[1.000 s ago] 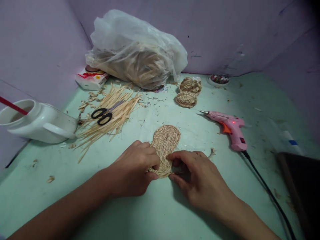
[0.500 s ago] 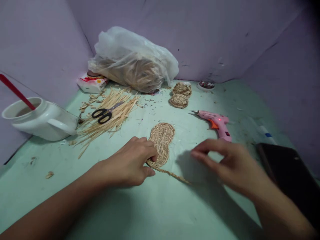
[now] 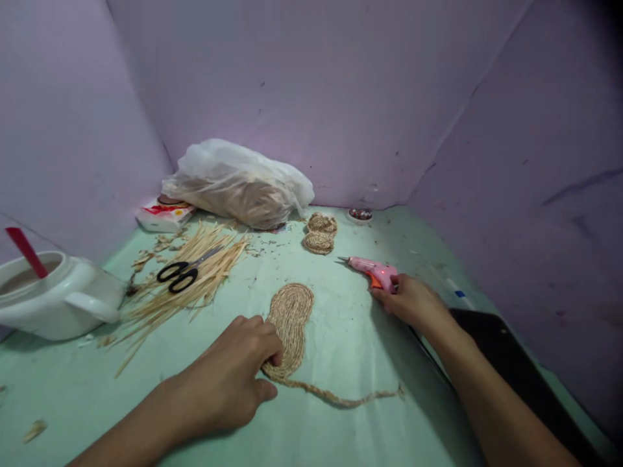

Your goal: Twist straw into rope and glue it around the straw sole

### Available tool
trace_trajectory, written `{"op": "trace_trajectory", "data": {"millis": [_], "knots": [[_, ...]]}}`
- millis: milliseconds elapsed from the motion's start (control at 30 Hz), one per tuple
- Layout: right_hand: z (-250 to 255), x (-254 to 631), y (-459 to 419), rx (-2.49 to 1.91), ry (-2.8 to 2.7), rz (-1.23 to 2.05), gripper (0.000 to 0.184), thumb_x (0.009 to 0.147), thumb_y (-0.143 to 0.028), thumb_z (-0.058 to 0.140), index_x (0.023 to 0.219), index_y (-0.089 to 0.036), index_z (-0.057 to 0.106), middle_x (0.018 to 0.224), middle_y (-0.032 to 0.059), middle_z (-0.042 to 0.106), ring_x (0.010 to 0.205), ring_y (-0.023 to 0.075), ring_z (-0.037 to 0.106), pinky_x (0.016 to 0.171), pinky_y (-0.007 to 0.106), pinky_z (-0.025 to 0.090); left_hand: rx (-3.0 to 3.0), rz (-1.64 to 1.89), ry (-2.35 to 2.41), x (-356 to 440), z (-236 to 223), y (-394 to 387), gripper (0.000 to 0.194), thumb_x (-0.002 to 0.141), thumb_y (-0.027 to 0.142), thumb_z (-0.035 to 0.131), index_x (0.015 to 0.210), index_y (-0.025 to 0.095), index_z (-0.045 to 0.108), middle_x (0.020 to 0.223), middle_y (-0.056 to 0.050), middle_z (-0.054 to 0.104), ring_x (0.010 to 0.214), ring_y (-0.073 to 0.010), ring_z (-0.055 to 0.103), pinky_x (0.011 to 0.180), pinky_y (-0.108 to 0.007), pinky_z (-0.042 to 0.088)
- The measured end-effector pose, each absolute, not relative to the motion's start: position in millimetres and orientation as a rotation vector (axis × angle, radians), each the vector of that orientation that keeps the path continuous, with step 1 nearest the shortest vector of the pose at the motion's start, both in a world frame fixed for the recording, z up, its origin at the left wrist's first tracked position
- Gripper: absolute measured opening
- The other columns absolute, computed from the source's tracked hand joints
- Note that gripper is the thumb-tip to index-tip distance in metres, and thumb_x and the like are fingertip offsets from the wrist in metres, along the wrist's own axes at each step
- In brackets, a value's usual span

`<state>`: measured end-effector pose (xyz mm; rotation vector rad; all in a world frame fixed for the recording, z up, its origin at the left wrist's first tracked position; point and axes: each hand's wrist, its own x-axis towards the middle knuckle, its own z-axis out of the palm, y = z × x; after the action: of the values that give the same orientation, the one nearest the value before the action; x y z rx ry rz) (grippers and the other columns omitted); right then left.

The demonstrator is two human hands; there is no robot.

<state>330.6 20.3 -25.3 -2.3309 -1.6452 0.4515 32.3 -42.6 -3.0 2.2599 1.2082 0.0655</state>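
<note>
A sole-shaped piece of coiled braided straw (image 3: 291,314) lies on the table, a loose end of braid (image 3: 335,399) trailing from its near edge to the right. My left hand (image 3: 238,370) grips its near left edge, the curled fingers pressing on it and the thumb in front. To the right, my right hand (image 3: 413,301) is closed round the handle of a pink hot glue gun (image 3: 372,269), whose nozzle points left. The orange trigger shows just ahead of my fingers, and most of the handle is hidden by them.
Black-handled scissors (image 3: 182,272) rest on loose straw strips (image 3: 214,275). A white pitcher (image 3: 58,298) lies at left. Behind are a plastic bag (image 3: 238,185), a small box (image 3: 165,217), coiled straw pieces (image 3: 320,237) and a small dish (image 3: 359,217). A dark flat object (image 3: 506,363) sits right.
My right hand has left the straw sole and moved right onto the glue gun. The loose braid now lies free on the table. My left hand has stayed on the sole; the view has tilted up.
</note>
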Motion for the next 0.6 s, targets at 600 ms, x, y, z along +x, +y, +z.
{"op": "trace_trajectory", "data": {"millis": [600], "knots": [[-23, 315, -63, -1.581, -1.425, 1.346, 0.035, 0.071, -0.048, 0.062, 0.086, -0.016, 0.063, 0.061, -0.0013, 0.048, 0.049, 0.0092, 0.039, 0.042, 0.020, 0.032, 2.255, 0.046, 1.168, 32, -7, -41, 0.004, 0.077, 0.017, 0.051, 0.076, 0.021, 0.052, 0.084, -0.001, 0.056, 0.083, -0.0192, 0.045, 0.074, -0.036, 0.030]]}}
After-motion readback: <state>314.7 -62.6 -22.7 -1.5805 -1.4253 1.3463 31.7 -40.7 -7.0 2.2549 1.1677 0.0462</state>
